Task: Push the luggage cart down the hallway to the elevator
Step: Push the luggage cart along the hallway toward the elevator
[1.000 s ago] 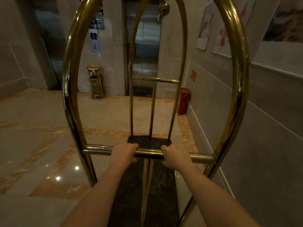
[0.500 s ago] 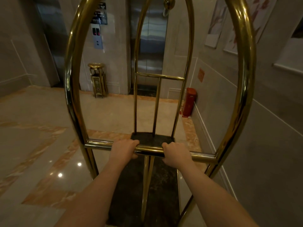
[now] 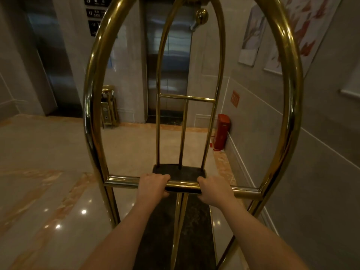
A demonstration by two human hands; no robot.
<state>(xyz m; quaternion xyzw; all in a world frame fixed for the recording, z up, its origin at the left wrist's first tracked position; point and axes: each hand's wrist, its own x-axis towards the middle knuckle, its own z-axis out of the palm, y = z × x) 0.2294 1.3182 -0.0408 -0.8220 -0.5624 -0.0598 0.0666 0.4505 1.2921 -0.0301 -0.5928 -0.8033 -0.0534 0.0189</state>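
A brass luggage cart (image 3: 91, 106) with tall arched tubes and a dark empty deck fills the view. Its horizontal push bar (image 3: 122, 182) runs across at waist height. My left hand (image 3: 153, 185) grips the bar left of centre, and my right hand (image 3: 213, 190) grips it right of centre. Straight ahead, seen through the arches, stand the closed steel elevator doors (image 3: 168, 61). The cart points at them across a stretch of marble floor.
A brass ash bin (image 3: 108, 107) stands left of the elevator below dark floor signs (image 3: 94, 14). A red box (image 3: 222, 131) sits by the tiled right wall (image 3: 321, 152), which runs close alongside the cart. A second elevator (image 3: 50, 55) is at far left. Glossy floor (image 3: 42, 172) spreads left.
The cart and I have rolled forward: the elevator doors, ash bin and red box look nearer and larger. Both hands keep the same grip on the bar.
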